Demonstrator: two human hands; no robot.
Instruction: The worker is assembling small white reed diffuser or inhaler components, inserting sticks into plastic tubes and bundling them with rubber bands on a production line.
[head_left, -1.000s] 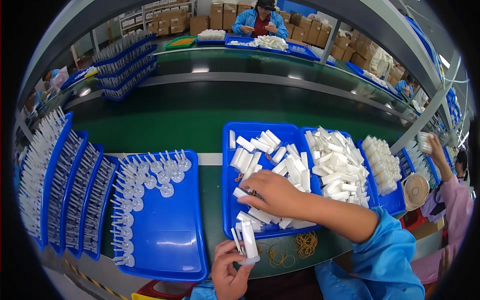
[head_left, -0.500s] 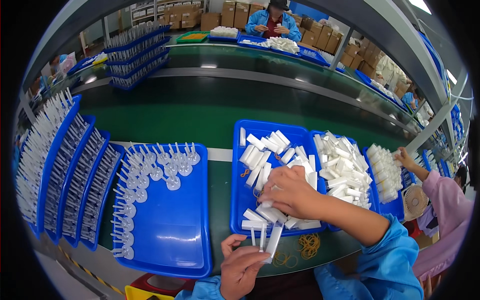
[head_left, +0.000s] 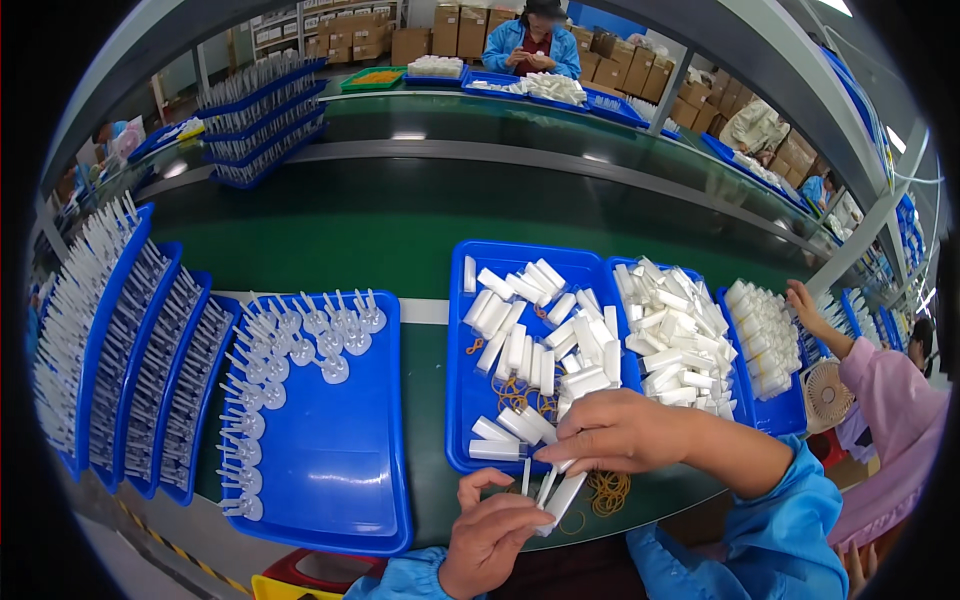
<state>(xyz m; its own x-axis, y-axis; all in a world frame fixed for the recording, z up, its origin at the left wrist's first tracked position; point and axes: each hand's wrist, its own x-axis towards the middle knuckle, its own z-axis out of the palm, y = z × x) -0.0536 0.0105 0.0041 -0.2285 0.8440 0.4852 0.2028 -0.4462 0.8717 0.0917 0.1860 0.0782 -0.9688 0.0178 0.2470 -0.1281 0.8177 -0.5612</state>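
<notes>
My left hand holds a small bundle of white plastic pieces at the near edge of the green table. My right hand reaches across from the right and pinches the top of that same bundle, fingers closed on it. Both hands sit just in front of a blue tray filled with white rectangular plastic pieces and a few tan rubber bands. More rubber bands lie on the table under my right wrist.
A blue tray to the left holds white disc-and-stem parts. Further left stand blue racks of white parts. Right of centre, another blue tray with piled white pieces. A person's hand reaches in at right. A worker sits across the conveyor.
My right hand has come down off the tray of white pieces to the bundle in my left hand, which has risen slightly toward the table edge.
</notes>
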